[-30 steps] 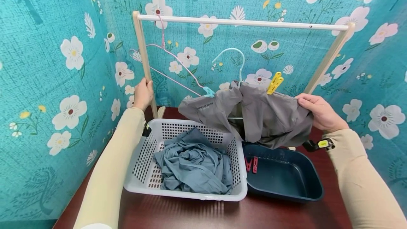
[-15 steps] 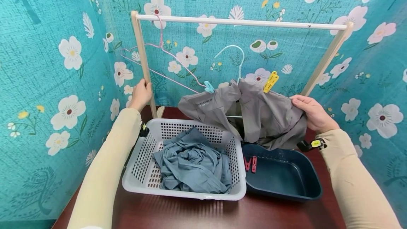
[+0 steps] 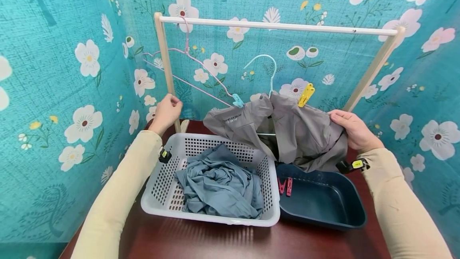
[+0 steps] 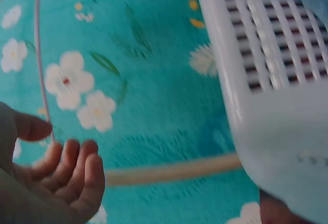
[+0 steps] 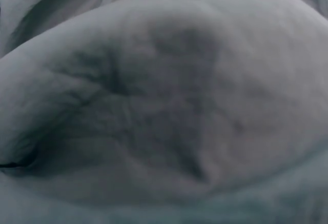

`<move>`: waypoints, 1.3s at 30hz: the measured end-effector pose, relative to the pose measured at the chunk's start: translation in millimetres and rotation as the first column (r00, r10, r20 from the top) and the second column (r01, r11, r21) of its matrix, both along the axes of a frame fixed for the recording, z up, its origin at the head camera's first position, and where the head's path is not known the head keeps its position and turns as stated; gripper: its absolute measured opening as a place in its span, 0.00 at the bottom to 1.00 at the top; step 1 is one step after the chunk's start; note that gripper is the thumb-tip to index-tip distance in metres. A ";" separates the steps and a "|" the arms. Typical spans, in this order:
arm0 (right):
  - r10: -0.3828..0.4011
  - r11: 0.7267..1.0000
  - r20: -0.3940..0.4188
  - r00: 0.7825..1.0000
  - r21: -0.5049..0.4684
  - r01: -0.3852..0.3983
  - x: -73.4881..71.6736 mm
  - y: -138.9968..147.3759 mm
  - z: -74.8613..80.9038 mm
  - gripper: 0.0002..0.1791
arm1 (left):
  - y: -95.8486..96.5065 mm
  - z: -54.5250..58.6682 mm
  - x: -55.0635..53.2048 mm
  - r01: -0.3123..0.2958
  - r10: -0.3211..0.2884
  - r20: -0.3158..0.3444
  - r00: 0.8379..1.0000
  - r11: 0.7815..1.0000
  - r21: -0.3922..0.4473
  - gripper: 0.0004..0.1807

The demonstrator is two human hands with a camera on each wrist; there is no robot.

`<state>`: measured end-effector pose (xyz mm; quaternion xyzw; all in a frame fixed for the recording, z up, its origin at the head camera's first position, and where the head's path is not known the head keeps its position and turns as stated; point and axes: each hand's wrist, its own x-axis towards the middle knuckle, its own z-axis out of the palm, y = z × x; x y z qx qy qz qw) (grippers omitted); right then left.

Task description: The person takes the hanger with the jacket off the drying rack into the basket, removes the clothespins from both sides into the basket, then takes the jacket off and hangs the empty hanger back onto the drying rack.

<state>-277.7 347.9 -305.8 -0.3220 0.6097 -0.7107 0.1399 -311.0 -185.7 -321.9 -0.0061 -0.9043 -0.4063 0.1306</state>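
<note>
My right hand [image 3: 353, 129] pinches the right end of a grey garment [image 3: 298, 131] with printed lettering at its left. The garment is on a light blue hanger [image 3: 274, 75], whose hook stands below the rack's rod. A yellow clothespin [image 3: 306, 94] grips its upper edge right of the hook, and a light blue clothespin [image 3: 237, 100] sits at its left part. Beside the rack's left post [image 3: 166, 59], my left hand [image 3: 168, 112] holds nothing, its fingers loosely curled. Grey cloth [image 5: 169, 96] fills the right wrist view, hiding the right fingers there.
From the white rod [image 3: 287, 26] hangs a pink hanger [image 3: 205, 65], its right corner by the blue clothespin. Below stand a light grey basket [image 3: 154, 210] holding blue-grey cloth [image 3: 223, 187] and a dark blue tub [image 3: 323, 203] with red clothespins [image 3: 289, 187]. A floral curtain surrounds the dark red table [image 3: 201, 243].
My left hand has let go of the rack's left post and moved slightly right. The right hand has shifted a little left with the garment's end, and the blue clothespin has tipped more upright.
</note>
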 end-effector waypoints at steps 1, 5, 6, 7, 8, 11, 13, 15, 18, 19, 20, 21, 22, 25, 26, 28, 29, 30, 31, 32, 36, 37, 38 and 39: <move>0.001 1.000 0.001 1.000 -0.002 -0.001 0.5 0.7 -0.4 0.25 | 5.1 1.8 1.0 0.045 -0.045 -0.008 0.999 0.999 -0.008 0.16; 0.000 1.000 0.007 1.000 -0.008 0.000 2.4 3.3 -1.2 0.25 | 26.8 10.9 6.8 0.220 -0.220 -0.007 0.976 0.975 -0.015 0.18; -0.001 1.000 0.009 1.000 -0.010 0.001 2.9 3.9 -1.3 0.25 | 32.5 13.0 8.5 0.259 -0.259 0.000 0.966 0.966 -0.008 0.18; -0.004 1.000 0.009 1.000 -0.010 0.004 3.4 4.6 -1.4 0.25 | 37.8 13.9 9.5 0.293 -0.293 0.010 0.956 0.956 -0.002 0.18; -0.005 1.000 0.009 1.000 -0.008 0.005 3.7 5.3 -1.5 0.25 | 42.9 15.0 11.2 0.331 -0.331 0.018 0.943 0.944 0.013 0.19; -0.015 1.000 0.007 1.000 0.000 0.015 4.9 7.0 -1.9 0.25 | 56.6 16.0 14.5 0.437 -0.440 0.032 0.898 0.897 0.073 0.19; -0.027 1.000 0.004 1.000 0.007 0.027 5.5 7.8 -2.0 0.24 | 63.4 14.7 15.7 0.489 -0.498 0.042 0.866 0.862 0.133 0.20; -0.045 0.999 -0.002 0.999 0.015 0.045 6.2 8.1 -1.8 0.23 | 68.8 13.1 16.2 0.527 -0.543 0.047 0.838 0.830 0.183 0.21; -0.067 0.997 -0.011 0.998 0.025 0.068 7.1 9.2 -1.8 0.22 | 74.2 10.4 16.4 0.559 -0.581 0.044 0.813 0.798 0.225 0.19; -0.071 0.997 -0.014 0.997 0.028 0.071 7.3 9.6 -1.7 0.22 | 75.6 9.7 16.2 0.566 -0.589 0.041 0.807 0.792 0.231 0.18; -0.075 0.997 -0.015 0.997 0.031 0.076 7.5 9.8 -1.5 0.22 | 76.8 9.1 16.1 0.569 -0.593 0.036 0.805 0.787 0.241 0.16; -0.081 0.996 -0.017 0.997 0.035 0.081 7.5 10.0 -1.5 0.22 | 77.7 8.5 16.0 0.570 -0.596 0.034 0.803 0.782 0.252 0.15; -0.088 0.995 -0.021 0.996 0.041 0.089 7.4 10.4 -1.7 0.21 | 78.5 8.2 16.1 0.573 -0.600 0.031 0.799 0.776 0.262 0.14; -0.134 0.989 -0.042 0.990 0.058 0.136 7.6 10.1 -1.4 0.19 | 80.3 8.0 16.6 0.570 -0.605 0.040 0.795 0.769 0.290 0.12; -0.159 0.984 -0.056 0.986 0.069 0.163 7.7 10.1 -1.3 0.18 | 80.7 8.1 17.0 0.568 -0.606 0.046 0.794 0.768 0.296 0.11; -0.223 0.968 -0.088 0.971 0.097 0.231 8.1 10.3 -0.8 0.16 | 81.6 8.7 17.6 0.566 -0.606 0.056 0.794 0.770 0.295 0.11; -0.268 0.951 -0.113 0.957 0.126 0.281 8.6 10.1 -0.2 0.15 | 82.2 9.0 18.0 0.562 -0.602 0.060 0.796 0.772 0.296 0.11; -0.314 0.929 -0.139 0.939 0.162 0.334 8.9 9.9 0.4 0.14 | 82.7 9.2 18.4 0.557 -0.597 0.062 0.800 0.776 0.297 0.11; -0.357 0.898 -0.169 0.919 0.207 0.388 9.3 9.6 1.1 0.13 | 83.3 9.3 18.6 0.550 -0.590 0.061 0.805 0.781 0.296 0.11; -0.398 0.860 -0.203 0.895 0.257 0.441 9.8 9.1 1.9 0.12 | 83.7 9.3 18.7 0.544 -0.583 0.059 0.810 0.786 0.294 0.11; -0.497 0.687 -0.338 0.799 0.409 0.600 11.9 3.3 5.7 0.19 | 85.2 7.8 18.6 0.522 -0.556 0.049 0.830 0.804 0.286 0.11; -0.508 0.656 -0.368 0.779 0.420 0.627 12.4 1.3 6.9 0.21 | 85.5 7.5 18.3 0.520 -0.553 0.045 0.832 0.805 0.284 0.11; -0.520 0.629 -0.394 0.758 0.423 0.652 13.0 -1.0 8.3 0.21 | 85.9 7.1 18.0 0.519 -0.550 0.043 0.834 0.807 0.281 0.11; -0.532 0.607 -0.420 0.735 0.416 0.677 13.4 -3.6 9.7 0.21 | 86.3 6.7 17.8 0.517 -0.548 0.039 0.835 0.809 0.279 0.11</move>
